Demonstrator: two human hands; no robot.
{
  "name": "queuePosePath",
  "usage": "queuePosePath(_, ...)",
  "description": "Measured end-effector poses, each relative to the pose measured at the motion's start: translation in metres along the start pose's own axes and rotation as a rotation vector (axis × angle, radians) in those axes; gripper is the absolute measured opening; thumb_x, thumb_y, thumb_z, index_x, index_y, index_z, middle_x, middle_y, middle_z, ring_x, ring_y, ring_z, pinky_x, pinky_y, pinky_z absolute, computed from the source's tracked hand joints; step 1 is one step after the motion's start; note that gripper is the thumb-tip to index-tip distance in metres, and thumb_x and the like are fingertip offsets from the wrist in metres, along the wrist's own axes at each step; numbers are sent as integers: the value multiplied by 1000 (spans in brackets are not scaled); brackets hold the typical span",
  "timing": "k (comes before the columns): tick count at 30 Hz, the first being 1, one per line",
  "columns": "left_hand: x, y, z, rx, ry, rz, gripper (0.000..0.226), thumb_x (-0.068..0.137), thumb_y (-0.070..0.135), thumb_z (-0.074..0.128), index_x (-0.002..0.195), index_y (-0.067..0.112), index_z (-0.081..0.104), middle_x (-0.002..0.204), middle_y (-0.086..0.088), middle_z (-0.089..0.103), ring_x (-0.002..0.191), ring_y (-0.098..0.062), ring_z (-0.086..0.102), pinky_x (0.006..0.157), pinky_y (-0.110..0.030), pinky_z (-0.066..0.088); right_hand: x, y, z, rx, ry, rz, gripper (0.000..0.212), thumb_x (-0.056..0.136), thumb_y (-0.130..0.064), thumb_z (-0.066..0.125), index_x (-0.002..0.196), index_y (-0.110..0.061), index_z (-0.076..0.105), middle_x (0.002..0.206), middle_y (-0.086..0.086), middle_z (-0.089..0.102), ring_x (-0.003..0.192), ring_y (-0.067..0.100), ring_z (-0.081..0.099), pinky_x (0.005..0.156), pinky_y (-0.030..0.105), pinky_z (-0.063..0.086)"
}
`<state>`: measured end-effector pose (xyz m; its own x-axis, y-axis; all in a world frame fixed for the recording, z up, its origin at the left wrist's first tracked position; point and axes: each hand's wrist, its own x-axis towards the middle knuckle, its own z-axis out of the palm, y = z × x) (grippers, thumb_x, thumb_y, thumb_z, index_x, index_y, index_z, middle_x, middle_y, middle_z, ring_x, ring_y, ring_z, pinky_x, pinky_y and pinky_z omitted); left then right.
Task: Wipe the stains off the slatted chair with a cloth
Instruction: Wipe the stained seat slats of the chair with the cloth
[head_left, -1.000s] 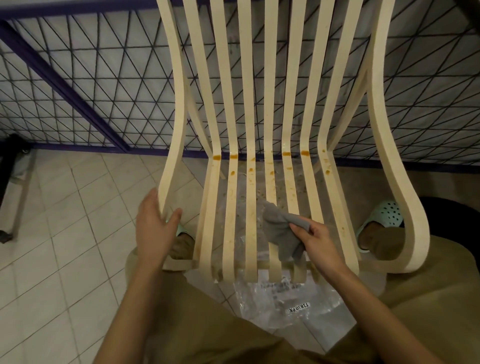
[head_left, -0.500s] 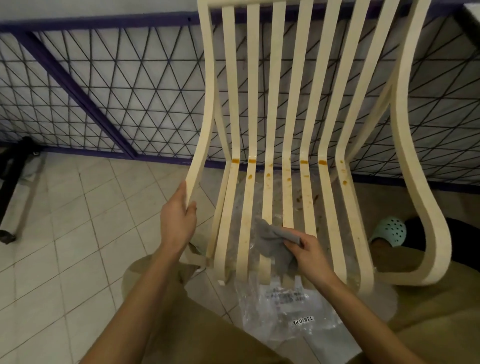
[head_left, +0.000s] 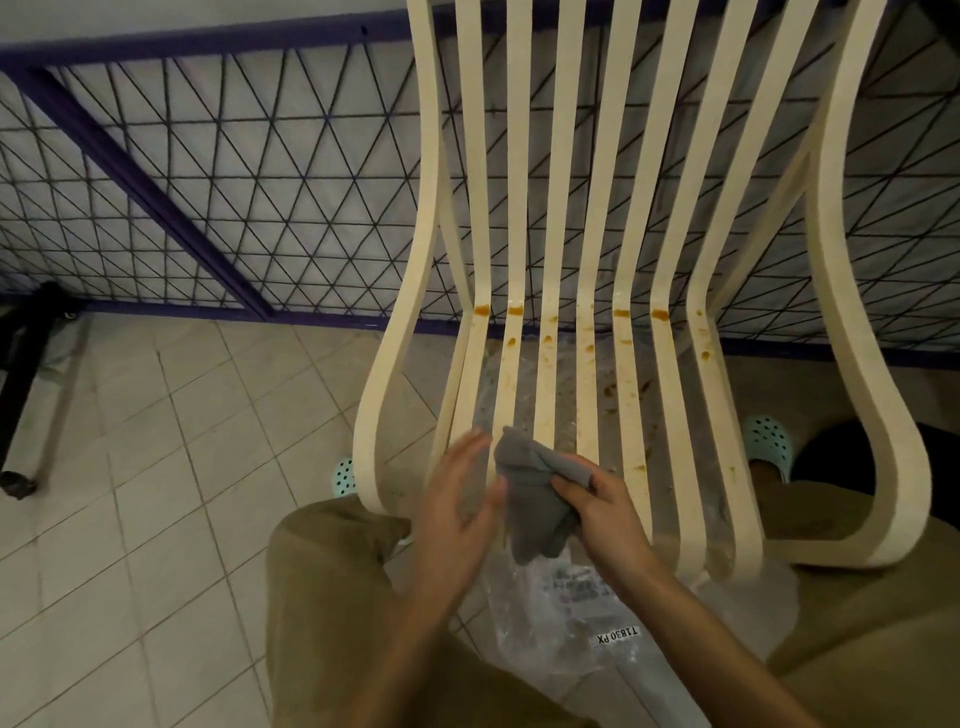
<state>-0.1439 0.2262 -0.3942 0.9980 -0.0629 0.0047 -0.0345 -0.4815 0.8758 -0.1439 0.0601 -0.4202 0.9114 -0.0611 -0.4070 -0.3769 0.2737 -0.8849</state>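
Observation:
A cream slatted chair (head_left: 563, 208) stands in front of me, its seat slats dotted with orange-brown stains (head_left: 621, 313), thickest at the bend between seat and back. A grey cloth (head_left: 530, 499) hangs over the front of the seat. My right hand (head_left: 602, 512) pinches the cloth's upper right edge between thumb and fingers. My left hand (head_left: 457, 506) lies against the cloth's left side with fingers fairly straight; it looks blurred. The front ends of the middle slats are hidden behind both hands and the cloth.
A clear plastic bag (head_left: 587, 618) with a white label lies on the tiled floor (head_left: 130, 467) under the seat. A purple-framed wire mesh fence (head_left: 260, 182) runs behind the chair. A dark stand (head_left: 21, 395) is at the left edge. My feet in mint clogs (head_left: 769, 441) flank the chair.
My left hand has let go of the chair's left armrest and moved right, up against the cloth. My right hand keeps its hold on the cloth. The view has shifted left.

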Motion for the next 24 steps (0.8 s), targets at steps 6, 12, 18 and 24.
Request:
queuePosePath(6,-9,-25,18,-248,-65,-265,47,91,28,65,136,26,51,124,12,63,112,-3,61,92,-24,53,-5,4,24,262,-142,184,30,96,7,43,114,-2,65,109,15,72,103,27,69,86,35,57)
queuePosePath(12,11,-37,0,-261,57,-377,23,95,16,58,118,19,64,108,4,70,99,-8,66,76,-18,55,6,7,13,90,-123,154,27,95,3,50,111,-5,69,109,13,71,102,24,68,84,36,57)
queuePosePath(18,35,-51,-6,-71,188,-342,39,97,9,54,134,19,57,123,8,61,112,-6,54,101,-29,45,19,31,-29,-275,132,171,27,91,1,55,97,-20,70,109,9,70,105,24,65,86,36,54)
queuePosePath(24,50,-55,6,8,279,-389,43,99,0,43,140,14,49,138,-4,55,126,-21,49,104,-18,27,23,46,-19,-651,48,186,36,90,-9,52,124,3,57,121,23,62,113,35,58,100,48,45)
